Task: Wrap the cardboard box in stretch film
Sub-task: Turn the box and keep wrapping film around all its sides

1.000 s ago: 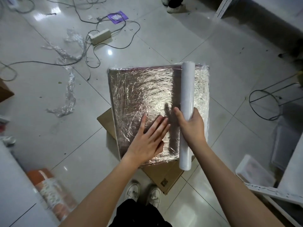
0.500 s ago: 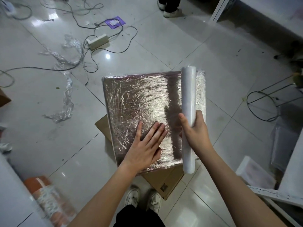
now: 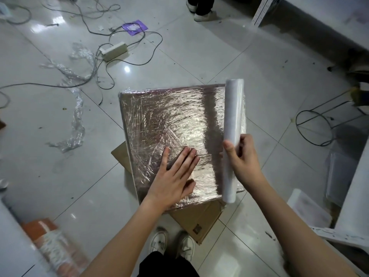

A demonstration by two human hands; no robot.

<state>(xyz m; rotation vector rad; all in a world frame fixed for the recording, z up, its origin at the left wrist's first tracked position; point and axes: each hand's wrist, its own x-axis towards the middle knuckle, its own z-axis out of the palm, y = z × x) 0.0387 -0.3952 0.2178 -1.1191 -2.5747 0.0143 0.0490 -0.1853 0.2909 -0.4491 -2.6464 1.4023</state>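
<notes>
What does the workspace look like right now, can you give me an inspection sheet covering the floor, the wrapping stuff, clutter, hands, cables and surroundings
Surface: glossy grey tiled floor, with specks of dirt.
Job's things: film-covered box, resting on flat cardboard; white film roll above the box's right edge.
Clutter: crumpled film scraps, purple paper, orange wrapped bundle.
Hands: left hand flat on the box's top; right hand grips the roll's lower part.
Cables: power strip with dark cables trailing across the floor.
Surroundings: wire ring stand, white shelving, another person's shoes.
</notes>
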